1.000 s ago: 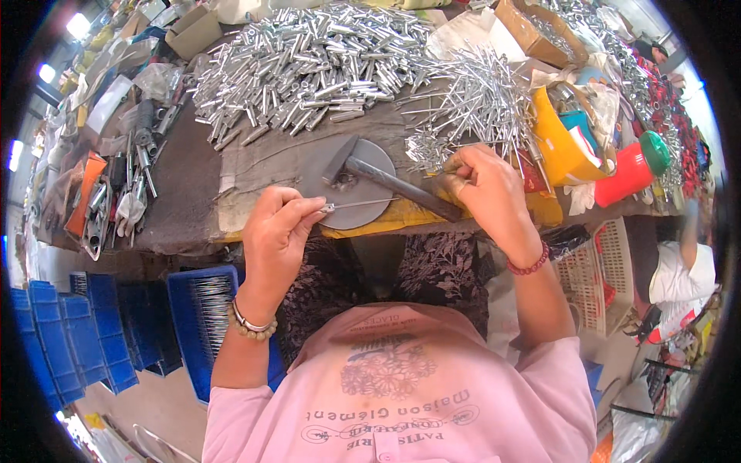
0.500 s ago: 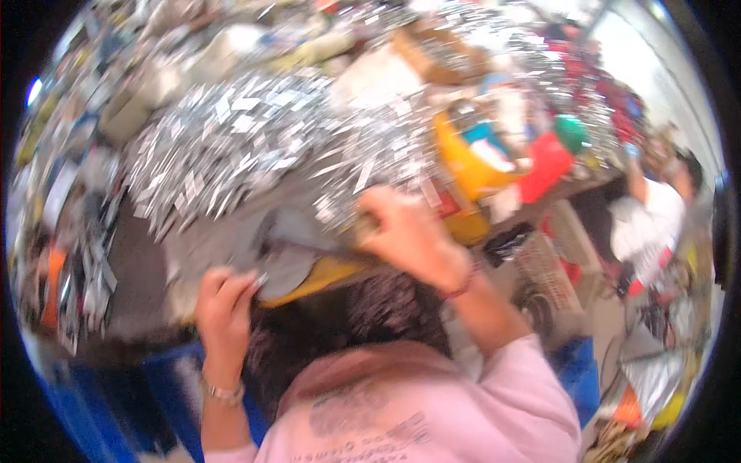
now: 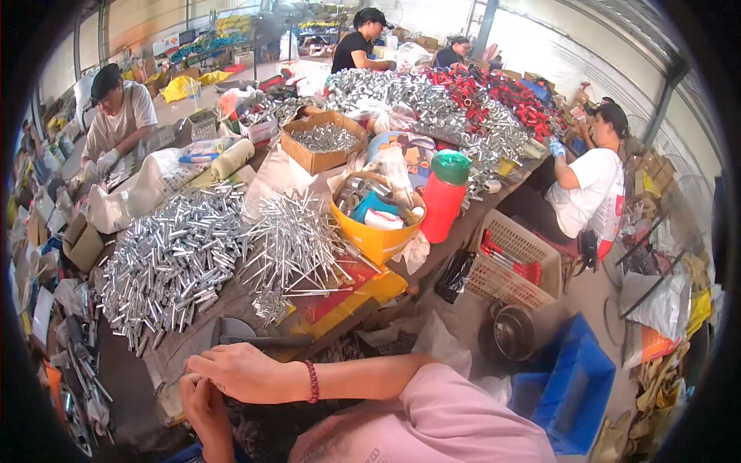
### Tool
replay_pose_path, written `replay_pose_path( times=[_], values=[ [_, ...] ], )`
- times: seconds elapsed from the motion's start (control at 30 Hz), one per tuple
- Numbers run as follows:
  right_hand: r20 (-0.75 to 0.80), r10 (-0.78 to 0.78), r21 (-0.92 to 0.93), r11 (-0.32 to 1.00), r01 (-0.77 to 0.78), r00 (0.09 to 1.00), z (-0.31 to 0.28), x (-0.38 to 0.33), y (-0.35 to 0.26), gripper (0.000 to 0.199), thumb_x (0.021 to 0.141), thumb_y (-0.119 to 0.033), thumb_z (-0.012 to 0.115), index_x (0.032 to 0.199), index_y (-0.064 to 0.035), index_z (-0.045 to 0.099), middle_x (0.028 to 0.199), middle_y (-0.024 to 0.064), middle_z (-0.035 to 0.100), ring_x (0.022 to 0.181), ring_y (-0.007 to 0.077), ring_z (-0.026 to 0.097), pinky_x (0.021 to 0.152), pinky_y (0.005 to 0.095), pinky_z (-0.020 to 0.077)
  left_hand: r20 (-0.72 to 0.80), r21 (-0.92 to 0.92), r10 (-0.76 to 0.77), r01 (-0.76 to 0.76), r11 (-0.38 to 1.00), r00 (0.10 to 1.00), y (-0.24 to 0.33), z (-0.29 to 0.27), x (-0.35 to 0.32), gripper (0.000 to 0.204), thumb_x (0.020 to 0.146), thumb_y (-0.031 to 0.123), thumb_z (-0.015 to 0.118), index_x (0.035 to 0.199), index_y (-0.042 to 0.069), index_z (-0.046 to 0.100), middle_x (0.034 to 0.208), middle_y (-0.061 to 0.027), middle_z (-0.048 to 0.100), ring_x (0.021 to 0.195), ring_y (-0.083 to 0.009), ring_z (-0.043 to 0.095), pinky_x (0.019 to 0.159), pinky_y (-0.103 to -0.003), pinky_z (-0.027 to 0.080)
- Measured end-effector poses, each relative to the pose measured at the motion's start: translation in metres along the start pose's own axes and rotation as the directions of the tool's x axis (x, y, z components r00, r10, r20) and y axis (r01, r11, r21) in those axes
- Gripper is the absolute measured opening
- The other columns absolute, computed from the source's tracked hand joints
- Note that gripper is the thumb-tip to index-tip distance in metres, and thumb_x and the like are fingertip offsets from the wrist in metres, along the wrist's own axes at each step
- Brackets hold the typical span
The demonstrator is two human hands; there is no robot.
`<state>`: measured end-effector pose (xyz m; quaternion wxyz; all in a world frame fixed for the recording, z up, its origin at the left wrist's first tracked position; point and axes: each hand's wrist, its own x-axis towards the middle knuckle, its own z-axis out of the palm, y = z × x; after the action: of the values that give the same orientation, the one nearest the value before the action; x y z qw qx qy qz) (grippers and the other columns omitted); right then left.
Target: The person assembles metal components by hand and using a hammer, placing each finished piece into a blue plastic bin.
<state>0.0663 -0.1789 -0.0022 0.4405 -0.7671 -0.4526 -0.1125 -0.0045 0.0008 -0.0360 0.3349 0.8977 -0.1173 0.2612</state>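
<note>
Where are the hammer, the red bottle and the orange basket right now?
hammer [image 3: 266,339], head view, on its dark handle.
red bottle [image 3: 443,204], head view, on its red body.
orange basket [image 3: 376,243], head view, on its front wall.

Daylight is pouring through the pale corrugated wall [image 3: 587,54] of a big shed. A long cluttered tabletop [image 3: 463,224] is stretching away, the grey concrete floor [image 3: 594,297] is carrying a blue plastic crate [image 3: 575,386] and a white mesh basket [image 3: 517,262].
</note>
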Motion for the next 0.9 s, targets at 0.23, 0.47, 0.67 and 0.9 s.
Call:
replay_pose_path(
  times=[0.23,0.47,0.67,0.9],
  values=[
    [0.043,0.031,-0.05,0.998,-0.029,0.999,-0.004,-0.006,0.004,0.029,0.091,-0.006,0.068,0.116,-0.0038,0.054,0.092,0.0181,0.068,0.095,0.0433,0.071,0.081,0.0525,0.0542,0.017,-0.061,-0.04,0.041,0.997,0.999,0.009,-0.004,0.004,0.019,0.088,-0.009,0.076,0.103,0.001,0.071,0.095,-0.0112,0.056,0.087,-0.0295,0.058,0.076,-0.04,0.047],
    [0.036,-0.042,-0.117,0.992,0.046,0.998,0.001,0.0,0.004,0.031,0.09,-0.007,0.07,0.115,-0.0027,0.052,0.091,0.0171,0.069,0.096,0.0436,0.071,0.081,0.0518,0.0548,0.013,-0.04,-0.061,0.061,0.997,0.998,0.017,-0.005,0.005,0.02,0.088,-0.011,0.076,0.103,0.002,0.071,0.095,-0.0115,0.056,0.086,-0.0295,0.058,0.076,-0.039,0.047],
    [0.142,0.015,-0.176,0.984,0.01,0.99,-0.017,0.0,0.008,0.035,0.087,-0.006,0.072,0.117,-0.0023,0.054,0.092,0.0159,0.07,0.097,0.0414,0.072,0.082,0.0506,0.0557,0.056,-0.082,-0.064,0.069,0.994,0.996,0.017,-0.008,0.007,0.016,0.091,-0.012,0.073,0.103,-0.002,0.068,0.096,-0.0103,0.055,0.09,-0.0273,0.057,0.081,-0.037,0.046],
    [0.041,-0.077,-0.118,0.99,0.081,0.996,-0.005,0.001,0.003,0.032,0.088,-0.006,0.071,0.116,-0.0031,0.055,0.092,0.0164,0.07,0.097,0.0406,0.072,0.082,0.0513,0.0555,0.003,-0.114,-0.048,0.048,0.992,0.999,0.01,-0.004,0.005,0.021,0.087,-0.012,0.077,0.102,0.001,0.07,0.096,-0.0113,0.056,0.088,-0.0288,0.058,0.076,-0.038,0.047]
  ],
)
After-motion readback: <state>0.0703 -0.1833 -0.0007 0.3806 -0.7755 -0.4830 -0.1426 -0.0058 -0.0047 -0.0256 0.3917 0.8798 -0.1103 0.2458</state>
